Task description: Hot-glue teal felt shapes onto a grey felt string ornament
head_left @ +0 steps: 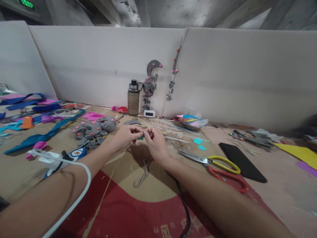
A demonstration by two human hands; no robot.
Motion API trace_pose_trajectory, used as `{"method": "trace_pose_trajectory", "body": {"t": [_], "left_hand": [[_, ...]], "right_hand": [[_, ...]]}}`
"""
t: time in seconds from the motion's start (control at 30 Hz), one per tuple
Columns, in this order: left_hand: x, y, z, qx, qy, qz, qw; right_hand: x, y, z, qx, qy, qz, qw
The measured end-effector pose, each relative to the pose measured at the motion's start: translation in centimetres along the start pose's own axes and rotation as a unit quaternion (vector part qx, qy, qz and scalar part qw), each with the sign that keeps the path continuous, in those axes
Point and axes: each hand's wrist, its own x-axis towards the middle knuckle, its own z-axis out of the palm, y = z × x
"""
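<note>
My left hand (pixel 126 136) and my right hand (pixel 156 144) meet above the cardboard, thumbs and forefingers pinched together. Between the fingertips a small teal felt piece (pixel 141 137) shows in part, and the fingers cover the rest of it. A loop of grey thread (pixel 141 178) lies on the cardboard below the hands; whether it runs up to the felt is unclear. Right of my right hand are scissors (pixel 210 162) with one yellow and one red handle, blades parted. Two teal felt cutouts (pixel 198 141) lie beyond them. Left of my left hand sits a heap of grey felt pieces (pixel 90 130) with pink balls.
A bottle (pixel 133 100) and a small white digital clock (pixel 149 113) stand at the back. Grey felt hangings (pixel 151 77) hang against the white partition (pixel 235 72). A black phone (pixel 242 162) lies right. A white cable (pixel 84 170) crosses my left forearm.
</note>
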Motion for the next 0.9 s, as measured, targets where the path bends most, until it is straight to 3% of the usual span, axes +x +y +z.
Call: {"method": "trace_pose_trajectory", "body": {"t": [0.27,0.47,0.63,0.8,0.9], "left_hand": [[0.0,0.5,-0.3,0.013,0.096,-0.008,0.995],[0.7,-1.1,-1.2,0.01,0.177,0.026,0.984],[1.4,-2.4,-2.1,-0.074,0.267,0.019,0.961],[1.9,-2.1,-2.5,-0.256,0.316,0.016,0.913],[1.8,-1.4,-2.4,-0.331,0.289,0.011,0.898]], "right_hand": [[-0.5,-0.3,0.4,0.061,-0.025,0.013,0.998],[-0.6,-0.9,0.7,0.067,-0.059,0.028,0.996],[-1.0,-2.4,0.5,0.088,-0.093,0.026,0.991],[-2.4,-5.3,-0.6,0.031,-0.149,-0.09,0.984],[-3.3,-6.9,-1.5,-0.062,-0.221,-0.24,0.943]]}}
